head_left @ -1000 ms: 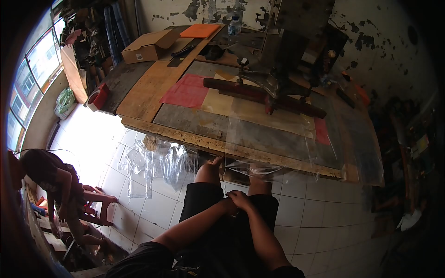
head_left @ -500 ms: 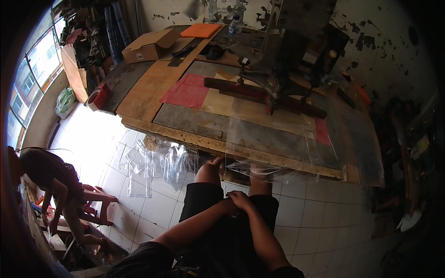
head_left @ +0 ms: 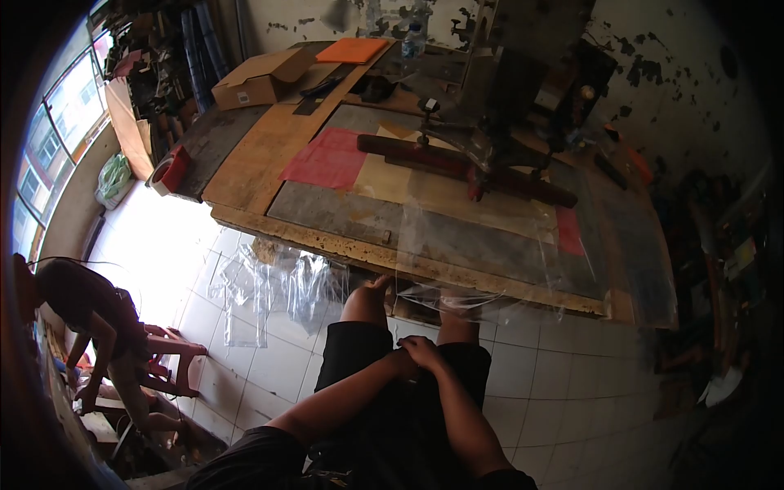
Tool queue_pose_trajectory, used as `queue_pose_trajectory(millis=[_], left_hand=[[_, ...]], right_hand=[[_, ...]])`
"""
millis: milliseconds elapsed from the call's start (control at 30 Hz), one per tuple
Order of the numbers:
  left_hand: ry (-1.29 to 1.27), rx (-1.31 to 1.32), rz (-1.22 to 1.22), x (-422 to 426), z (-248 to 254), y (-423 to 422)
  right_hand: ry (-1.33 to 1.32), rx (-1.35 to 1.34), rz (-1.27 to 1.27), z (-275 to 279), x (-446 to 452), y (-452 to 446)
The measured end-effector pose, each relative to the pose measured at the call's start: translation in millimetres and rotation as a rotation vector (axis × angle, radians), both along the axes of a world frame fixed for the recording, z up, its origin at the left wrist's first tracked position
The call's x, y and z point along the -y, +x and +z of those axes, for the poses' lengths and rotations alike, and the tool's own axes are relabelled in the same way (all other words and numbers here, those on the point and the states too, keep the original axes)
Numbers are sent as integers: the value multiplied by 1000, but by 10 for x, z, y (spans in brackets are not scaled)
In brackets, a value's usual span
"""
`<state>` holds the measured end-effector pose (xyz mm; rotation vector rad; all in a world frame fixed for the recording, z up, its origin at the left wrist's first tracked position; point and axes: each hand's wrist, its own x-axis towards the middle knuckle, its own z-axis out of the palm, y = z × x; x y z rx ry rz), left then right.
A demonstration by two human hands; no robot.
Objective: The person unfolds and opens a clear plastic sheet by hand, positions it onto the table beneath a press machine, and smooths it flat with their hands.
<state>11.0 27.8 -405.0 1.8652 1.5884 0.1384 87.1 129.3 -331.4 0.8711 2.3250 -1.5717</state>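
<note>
Resting together, left hand and right hand, grip unclear; clear flat plastic sheet overhangs wood-edged grey table, untouched

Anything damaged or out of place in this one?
Yes, mainly wear. The pale painted wall behind the wooden-edged worktable is flaking in dark patches. Crumpled clear plastic sheeting also hangs loosely below the table's front edge, which looks untidy.
</note>
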Motion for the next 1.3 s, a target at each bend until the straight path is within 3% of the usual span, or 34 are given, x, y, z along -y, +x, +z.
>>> queue_pose_trajectory(millis=[100, 433, 833, 933, 1033, 1133, 1300], left_hand=[[0, 34, 21, -8, -42, -21], [-88, 69, 148, 42, 620, -33], [-45, 54, 119, 49, 411, -21], [-62, 37, 105, 27, 54, 2], [-74, 27, 95, 18, 55, 2], [-125, 44, 129, 34, 484, -27], [-52, 12, 60, 28, 382, -33]], right_hand=[[-13, -2, 9, -31, -7, -9], [-25, -5, 25, -51, -30, -4], [-44, 13, 18, 14, -31, -13], [-43, 11, 19, -14, -21, -14], [-52, 22, 18, -12, -22, -14], [-53, -2, 16, -56, -31, -14], [-45, 20, 7, -63, -28, -16]])
